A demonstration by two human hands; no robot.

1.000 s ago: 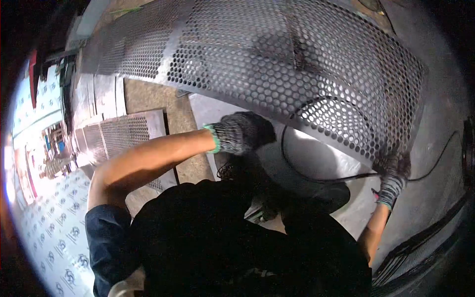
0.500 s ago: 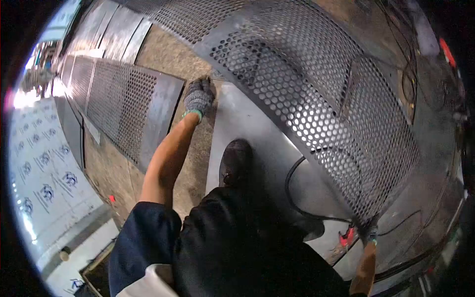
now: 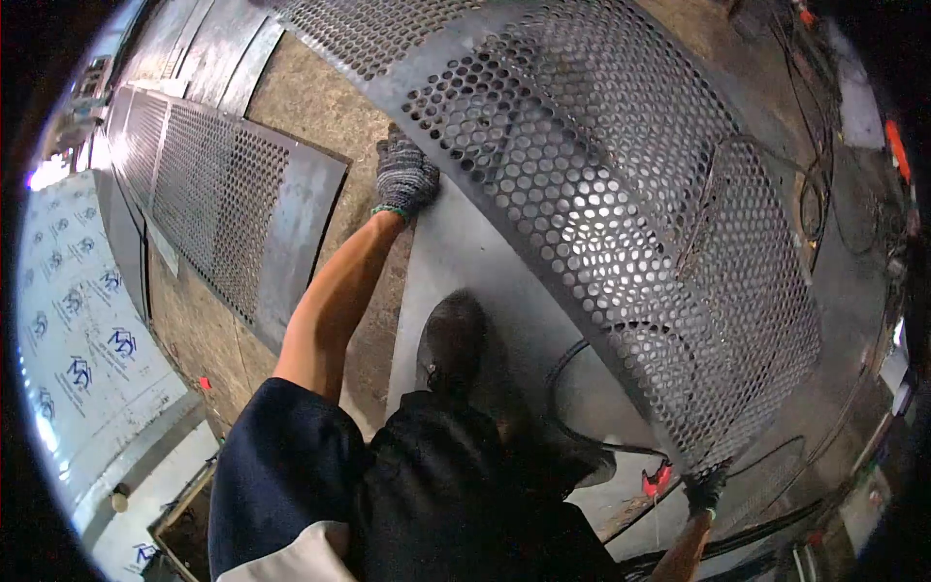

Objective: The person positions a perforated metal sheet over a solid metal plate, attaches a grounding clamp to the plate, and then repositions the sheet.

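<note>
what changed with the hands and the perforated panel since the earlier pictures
The left hand has moved leftward along the near edge of the perforated metal panel, and its fingers now reach that edge; whether they grip it is hidden. The view has turned, so the panel slants more steeply in the picture. The right hand stays at the panel's near right corner.

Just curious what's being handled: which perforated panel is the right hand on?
The right panel: the right hand holds its near corner; neither hand touches the left panel.

Left hand in grey-flecked knit glove, green cuff, navy sleeve, black clothing, dark shoe
</note>
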